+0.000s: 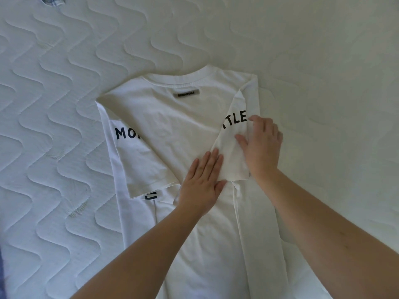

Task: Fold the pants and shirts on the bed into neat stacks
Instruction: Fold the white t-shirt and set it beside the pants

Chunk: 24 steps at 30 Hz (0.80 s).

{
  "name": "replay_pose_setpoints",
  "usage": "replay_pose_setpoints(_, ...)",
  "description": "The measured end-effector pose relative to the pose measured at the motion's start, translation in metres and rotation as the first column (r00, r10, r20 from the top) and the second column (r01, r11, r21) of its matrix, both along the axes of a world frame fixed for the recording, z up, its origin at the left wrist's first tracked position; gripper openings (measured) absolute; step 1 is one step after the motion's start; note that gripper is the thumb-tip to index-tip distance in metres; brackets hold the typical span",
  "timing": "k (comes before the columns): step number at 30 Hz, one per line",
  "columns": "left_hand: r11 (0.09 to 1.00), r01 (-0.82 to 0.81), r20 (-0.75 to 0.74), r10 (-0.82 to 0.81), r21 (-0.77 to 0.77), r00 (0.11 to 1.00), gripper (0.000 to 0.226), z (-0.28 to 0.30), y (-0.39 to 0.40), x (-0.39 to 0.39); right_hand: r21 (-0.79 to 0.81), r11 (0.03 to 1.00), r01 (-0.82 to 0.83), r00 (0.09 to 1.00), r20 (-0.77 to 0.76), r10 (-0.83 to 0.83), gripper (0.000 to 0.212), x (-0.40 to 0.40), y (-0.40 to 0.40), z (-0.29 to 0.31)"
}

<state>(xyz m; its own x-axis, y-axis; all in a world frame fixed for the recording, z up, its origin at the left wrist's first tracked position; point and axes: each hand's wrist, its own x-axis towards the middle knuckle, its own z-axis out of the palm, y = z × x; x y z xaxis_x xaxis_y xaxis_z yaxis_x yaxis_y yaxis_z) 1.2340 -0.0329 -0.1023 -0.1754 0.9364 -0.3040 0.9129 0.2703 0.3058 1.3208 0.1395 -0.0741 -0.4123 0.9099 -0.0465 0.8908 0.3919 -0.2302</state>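
Note:
A white T-shirt [172,126] lies back-up on the bed, collar pointing away from me, a grey label under the neckline. Both sides and sleeves are folded inward over the back, showing black letters "MO" on the left and "TLE" on the right. My left hand [203,180] lies flat with straight fingers on the shirt's middle, at the lower edge of the right folded sleeve [231,152]. My right hand [261,145] presses on that same sleeve with spread fingers, slightly blurred. The shirt's lower part runs out of view between my forearms.
The bed is covered by a white quilted mattress pad [64,104] with wavy stitching. A blue-and-white checked garment [53,0] peeks in at the top left edge. A strip of blue fabric [2,272] shows at the bottom left edge.

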Motion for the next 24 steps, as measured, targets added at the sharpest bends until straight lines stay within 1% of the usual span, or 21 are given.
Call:
replay_pose_setpoints(1, 1.000, 0.005, -0.005, -0.005, -0.011, 1.000, 0.065, -0.001, 0.001, 0.000, 0.059, 0.995, -0.082, 0.996, -0.025, 0.083, 0.050, -0.004, -0.005, -0.001)
replay_pose_setpoints(2, 1.000, 0.008, -0.008, -0.008, -0.023, 1.000, 0.065, -0.001, 0.001, 0.000, 0.071, 0.980, -0.184, 0.981, -0.052, 0.188, 0.053, -0.009, -0.010, -0.003)
replay_pose_setpoints(3, 0.999, 0.008, -0.011, -0.009, -0.034, 1.000, 0.065, -0.002, 0.002, 0.000, 0.044, 0.956, -0.291, 0.955, -0.055, 0.293, 0.055, -0.012, -0.013, -0.006)
replay_pose_setpoints(5, 0.998, 0.013, -0.016, -0.014, -0.061, 1.000, 0.065, -0.002, 0.002, 0.000, -0.059, 0.898, -0.436, 0.897, 0.046, 0.439, 0.058, -0.015, -0.012, -0.017)
replay_pose_setpoints(7, 0.997, 0.018, -0.017, -0.019, -0.077, 1.000, 0.065, -0.004, 0.003, -0.001, -0.114, 0.868, -0.483, 0.853, 0.162, 0.496, 0.062, -0.013, -0.001, -0.028)
replay_pose_setpoints(8, 0.997, 0.014, -0.016, -0.015, -0.079, 1.000, 0.065, -0.005, 0.003, 0.000, -0.113, 0.860, -0.497, 0.840, 0.183, 0.510, 0.064, -0.013, 0.005, -0.033)
replay_pose_setpoints(12, 0.995, 0.009, -0.018, -0.011, -0.102, 1.000, 0.065, -0.008, 0.006, 0.001, -0.093, 0.855, -0.510, 0.835, 0.187, 0.518, 0.069, -0.021, 0.027, -0.045)
replay_pose_setpoints(16, 0.991, 0.011, -0.026, -0.015, -0.130, 1.000, 0.065, -0.008, 0.008, 0.001, -0.060, 0.867, -0.495, 0.849, 0.178, 0.498, 0.069, -0.020, 0.028, -0.049)
replay_pose_setpoints(20, 0.990, 0.025, -0.036, -0.031, -0.140, 0.999, 0.066, -0.007, 0.009, 0.000, -0.033, 0.919, -0.393, 0.907, 0.149, 0.393, 0.064, -0.016, 0.014, -0.038)
replay_pose_setpoints(24, 0.990, 0.029, -0.039, -0.035, -0.141, 0.999, 0.066, -0.011, 0.008, -0.001, -0.014, 0.950, -0.313, 0.945, 0.099, 0.313, 0.059, 0.027, -0.033, -0.030)
